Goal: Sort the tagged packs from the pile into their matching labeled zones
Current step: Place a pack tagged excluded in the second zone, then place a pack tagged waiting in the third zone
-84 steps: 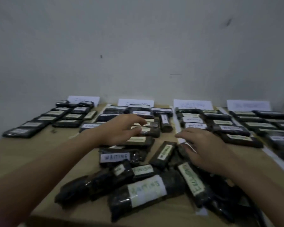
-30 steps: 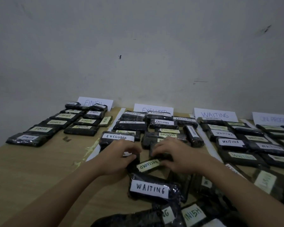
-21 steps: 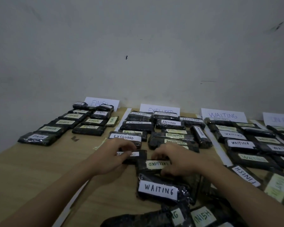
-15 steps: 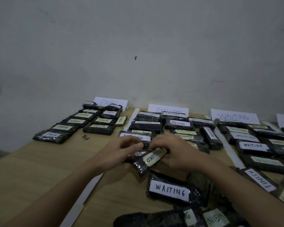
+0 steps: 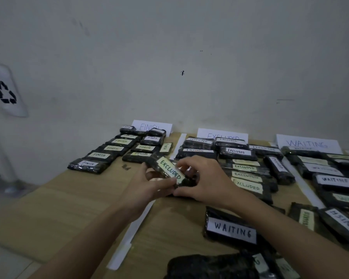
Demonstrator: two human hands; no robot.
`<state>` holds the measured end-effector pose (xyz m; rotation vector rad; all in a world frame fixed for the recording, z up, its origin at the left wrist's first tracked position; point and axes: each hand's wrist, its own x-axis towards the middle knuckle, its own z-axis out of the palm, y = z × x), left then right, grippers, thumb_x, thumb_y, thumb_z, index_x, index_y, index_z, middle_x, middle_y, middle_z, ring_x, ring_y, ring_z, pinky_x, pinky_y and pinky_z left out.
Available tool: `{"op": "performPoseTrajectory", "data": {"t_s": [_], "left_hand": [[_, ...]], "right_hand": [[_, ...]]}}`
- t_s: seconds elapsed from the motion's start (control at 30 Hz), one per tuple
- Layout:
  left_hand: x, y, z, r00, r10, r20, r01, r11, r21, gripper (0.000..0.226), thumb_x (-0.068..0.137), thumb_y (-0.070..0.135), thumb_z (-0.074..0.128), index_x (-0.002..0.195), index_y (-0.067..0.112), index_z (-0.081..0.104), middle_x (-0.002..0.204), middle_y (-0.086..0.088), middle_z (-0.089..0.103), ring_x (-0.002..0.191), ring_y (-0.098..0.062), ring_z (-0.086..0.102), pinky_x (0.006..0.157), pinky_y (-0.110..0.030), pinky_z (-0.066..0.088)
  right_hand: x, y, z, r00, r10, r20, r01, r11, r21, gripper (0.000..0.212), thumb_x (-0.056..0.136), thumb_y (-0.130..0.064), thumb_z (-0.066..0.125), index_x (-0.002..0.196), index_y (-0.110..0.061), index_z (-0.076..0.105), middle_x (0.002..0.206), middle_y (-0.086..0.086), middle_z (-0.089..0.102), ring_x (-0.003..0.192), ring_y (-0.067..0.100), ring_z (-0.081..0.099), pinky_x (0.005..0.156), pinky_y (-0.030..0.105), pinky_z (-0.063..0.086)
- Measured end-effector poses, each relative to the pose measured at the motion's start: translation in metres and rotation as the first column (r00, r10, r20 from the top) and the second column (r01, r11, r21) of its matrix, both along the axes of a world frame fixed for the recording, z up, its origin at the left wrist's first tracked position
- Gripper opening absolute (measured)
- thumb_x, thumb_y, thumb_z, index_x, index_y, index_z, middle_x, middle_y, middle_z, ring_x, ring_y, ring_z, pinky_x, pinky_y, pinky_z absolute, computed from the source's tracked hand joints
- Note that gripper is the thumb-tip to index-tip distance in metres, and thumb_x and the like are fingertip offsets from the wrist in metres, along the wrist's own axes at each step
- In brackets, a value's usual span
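Both hands hold one black pack tagged EXCLUDED (image 5: pixel 169 170), lifted and tilted above the table. My left hand (image 5: pixel 149 188) grips it from below and my right hand (image 5: pixel 205 181) pinches its right end. Behind it lie rows of packs under the EXCLUDED sign (image 5: pixel 223 134), with the FINISH sign (image 5: pixel 151 126) and its packs to the left and the WAITING sign (image 5: pixel 306 142) and its packs to the right. The unsorted pile sits near me, with a WAITING pack (image 5: pixel 231 231) and a FINISH pack (image 5: pixel 344 223) showing.
White paper strips (image 5: pixel 129 234) mark the zone borders on the wooden table (image 5: pixel 58 214). A grey wall stands close behind the signs. A white bin with a recycling symbol (image 5: pixel 6 93) is at the far left, beyond the table's left edge.
The EXCLUDED pack has been picked up from the table by both hands and carried up and left, turning so its tag faces me. My view has swung leftwards.
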<state>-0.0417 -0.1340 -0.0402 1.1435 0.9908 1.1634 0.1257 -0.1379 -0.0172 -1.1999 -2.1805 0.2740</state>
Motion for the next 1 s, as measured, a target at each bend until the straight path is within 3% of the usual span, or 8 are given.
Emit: {"op": "performPoseTrajectory", "data": {"t_s": [0.13, 0.23, 0.33, 0.47, 0.57, 0.73, 0.9, 1.0], "left_hand": [[-0.010, -0.002, -0.007, 0.967, 0.164, -0.193, -0.153, 0.986, 0.070, 0.041, 0.076, 0.016, 0.071, 0.111, 0.010, 0.051, 0.108, -0.009, 0.062, 0.099, -0.022, 0.063, 0.086, -0.038, 0.053], [-0.016, -0.001, -0.007, 0.905, 0.317, -0.283, -0.277, 0.945, 0.174, 0.034, 0.082, 0.022, 0.066, 0.111, 0.017, 0.050, 0.101, 0.001, 0.059, 0.100, -0.017, 0.058, 0.087, -0.036, 0.049], [-0.011, -0.005, -0.008, 0.886, 0.298, -0.356, -0.215, 0.943, 0.253, 0.027, 0.084, 0.019, 0.065, 0.108, 0.019, 0.053, 0.102, 0.003, 0.060, 0.101, -0.013, 0.057, 0.086, -0.030, 0.047], [0.004, -0.009, -0.008, 0.875, 0.222, -0.430, -0.069, 0.937, 0.343, 0.022, 0.083, 0.014, 0.065, 0.102, 0.022, 0.057, 0.100, 0.006, 0.063, 0.099, -0.003, 0.058, 0.080, -0.020, 0.045], [0.014, -0.010, -0.009, 0.884, 0.166, -0.437, 0.000, 0.935, 0.355, 0.020, 0.083, 0.011, 0.065, 0.098, 0.022, 0.058, 0.096, 0.005, 0.064, 0.095, 0.000, 0.059, 0.079, -0.015, 0.044], [0.031, -0.012, -0.010, 0.879, 0.109, -0.465, 0.075, 0.930, 0.361, 0.018, 0.084, 0.011, 0.063, 0.100, 0.019, 0.060, 0.092, 0.006, 0.066, 0.083, 0.005, 0.059, 0.066, -0.006, 0.041], [0.051, -0.015, -0.009, 0.908, 0.016, -0.420, 0.133, 0.937, 0.323, 0.013, 0.086, 0.009, 0.060, 0.098, 0.016, 0.062, 0.089, 0.002, 0.066, 0.083, -0.001, 0.061, 0.067, -0.010, 0.046], [0.063, -0.018, -0.006, 0.921, -0.047, -0.388, 0.170, 0.942, 0.289, 0.012, 0.090, 0.013, 0.056, 0.096, 0.020, 0.063, 0.095, 0.000, 0.067, 0.086, -0.005, 0.061, 0.068, -0.017, 0.048]], "right_hand": [[0.008, 0.001, -0.005, 0.994, -0.007, 0.113, 0.027, 0.984, -0.174, 0.041, 0.073, -0.020, 0.077, 0.112, -0.019, 0.063, 0.109, -0.003, 0.060, 0.085, 0.002, 0.051, 0.064, 0.004, 0.040], [0.011, 0.003, -0.012, 0.969, 0.030, 0.245, 0.042, 0.958, -0.285, 0.041, 0.076, -0.017, 0.074, 0.116, -0.018, 0.062, 0.119, 0.000, 0.060, 0.103, 0.011, 0.056, 0.085, 0.023, 0.051], [0.007, 0.005, -0.016, 0.934, 0.056, 0.353, 0.064, 0.945, -0.319, 0.042, 0.077, -0.017, 0.072, 0.118, -0.018, 0.063, 0.122, 0.003, 0.060, 0.109, 0.017, 0.056, 0.091, 0.033, 0.051], [0.017, -0.002, -0.007, 0.945, 0.006, 0.327, 0.089, 0.957, -0.274, 0.040, 0.078, -0.032, 0.073, 0.116, -0.022, 0.063, 0.122, -0.002, 0.057, 0.109, 0.011, 0.051, 0.088, 0.023, 0.043], [0.044, -0.017, 0.006, 0.952, 0.002, 0.305, 0.101, 0.942, -0.321, 0.035, 0.078, -0.039, 0.071, 0.108, -0.022, 0.065, 0.106, -0.007, 0.062, 0.089, 0.002, 0.055, 0.074, 0.015, 0.042], [0.077, -0.041, 0.008, 0.878, 0.040, 0.477, 0.224, 0.846, -0.484, 0.051, 0.071, -0.050, 0.074, 0.112, -0.022, 0.061, 0.104, -0.007, 0.063, 0.092, 0.007, 0.059, 0.082, 0.027, 0.053], [0.095, -0.043, 0.003, 0.985, -0.086, 0.153, 0.146, 0.886, -0.441, 0.035, 0.075, -0.043, 0.073, 0.102, -0.022, 0.067, 0.096, -0.006, 0.067, 0.088, 0.008, 0.062, 0.079, 0.030, 0.054], [0.106, -0.040, 0.002, 0.975, -0.210, -0.079, 0.167, 0.915, -0.367, 0.026, 0.077, -0.039, 0.071, 0.101, -0.031, 0.065, 0.098, -0.008, 0.067, 0.090, 0.007, 0.063, 0.086, 0.034, 0.053]]}}
